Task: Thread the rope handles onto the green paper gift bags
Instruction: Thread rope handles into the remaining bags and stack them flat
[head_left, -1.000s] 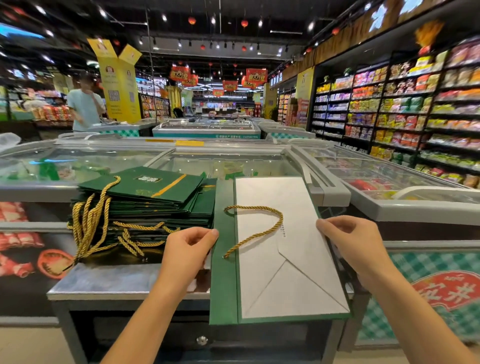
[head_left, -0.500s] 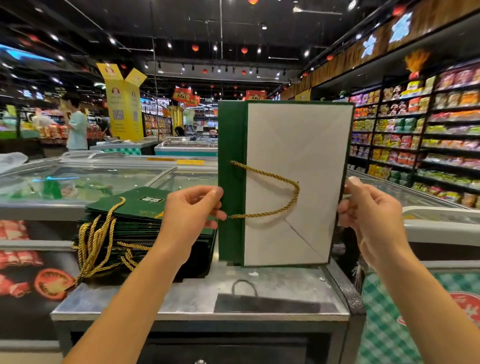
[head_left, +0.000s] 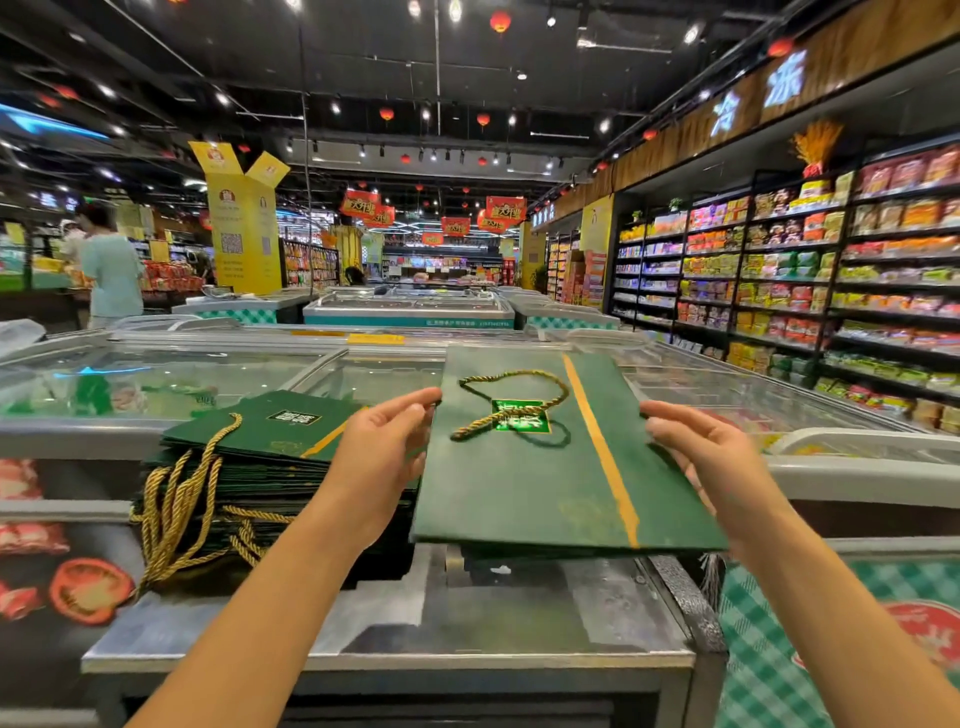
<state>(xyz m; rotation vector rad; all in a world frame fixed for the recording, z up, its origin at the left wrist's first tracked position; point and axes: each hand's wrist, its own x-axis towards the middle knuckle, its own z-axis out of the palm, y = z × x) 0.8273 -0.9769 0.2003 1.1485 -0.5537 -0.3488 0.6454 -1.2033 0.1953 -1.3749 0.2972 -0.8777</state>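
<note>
While the bag (head_left: 545, 488) is hanging nearly flat just above the desk (head_left: 519, 623), green face up, the left grip (head_left: 384, 447) is pinching its left edge, with the thumb lying on top and the fingers curling beneath. The right grip (head_left: 701, 447) is holding the opposite edge, its fingertips closing on the rim. A gold rope (head_left: 514, 400) is lying in a loose loop on the bag's upper face, crossing a shiny green label (head_left: 521, 415). A gold stripe (head_left: 597, 447) is running the length of the bag just right of that label. To the left, a stack (head_left: 270, 447) of green bags is sitting on the desk, touching the left forearm's side, and its ropes (head_left: 171, 504) are spilling over the desk's left edge. Behind the desk, glass-topped freezers (head_left: 156, 374) are stretching away. Stocked shelves (head_left: 831, 270) are lining the right wall, and a person (head_left: 111, 275) in a pale shirt is standing far off at the left.
</note>
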